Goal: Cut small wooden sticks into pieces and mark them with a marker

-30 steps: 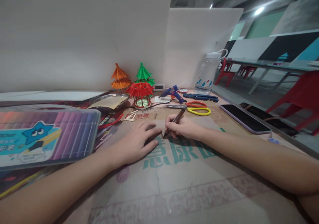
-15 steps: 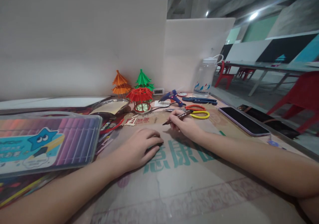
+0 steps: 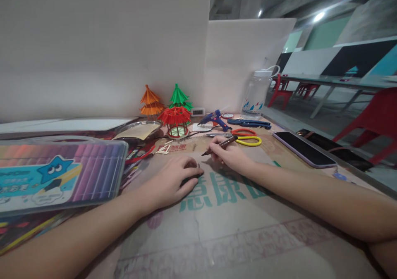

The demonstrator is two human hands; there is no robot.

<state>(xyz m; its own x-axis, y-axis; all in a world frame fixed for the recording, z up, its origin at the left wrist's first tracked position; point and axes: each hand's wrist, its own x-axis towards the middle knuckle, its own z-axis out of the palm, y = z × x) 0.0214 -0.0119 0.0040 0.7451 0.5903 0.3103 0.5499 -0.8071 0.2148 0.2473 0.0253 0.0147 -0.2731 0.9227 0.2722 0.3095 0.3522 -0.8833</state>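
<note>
In the head view my right hand (image 3: 223,150) grips a dark brown marker (image 3: 228,141), its tip pointing left and down toward my other hand. My left hand (image 3: 176,179) rests on the printed table covering (image 3: 201,229), fingers curled and thumb drawn close to them. A small dark bit shows at its fingertips, too small to name. Beyond both hands stands a red-roofed miniature pavilion (image 3: 175,117), with an orange pointed roof model (image 3: 150,101) and a green one (image 3: 179,97) behind it. Small pale sticks (image 3: 164,148) lie ahead of my left hand.
A large case of coloured markers (image 3: 62,175) lies on the left, beside a metal tray (image 3: 138,131). At the back are a blue glue gun (image 3: 216,120), scissors with red and yellow handles (image 3: 249,141), blue pliers (image 3: 248,124) and a water bottle (image 3: 257,95). A phone (image 3: 304,150) lies right.
My left fingers have shifted slightly, and the small dark bit at their tips shows more. My right hand keeps the marker almost in place. The view has shifted slightly.
</note>
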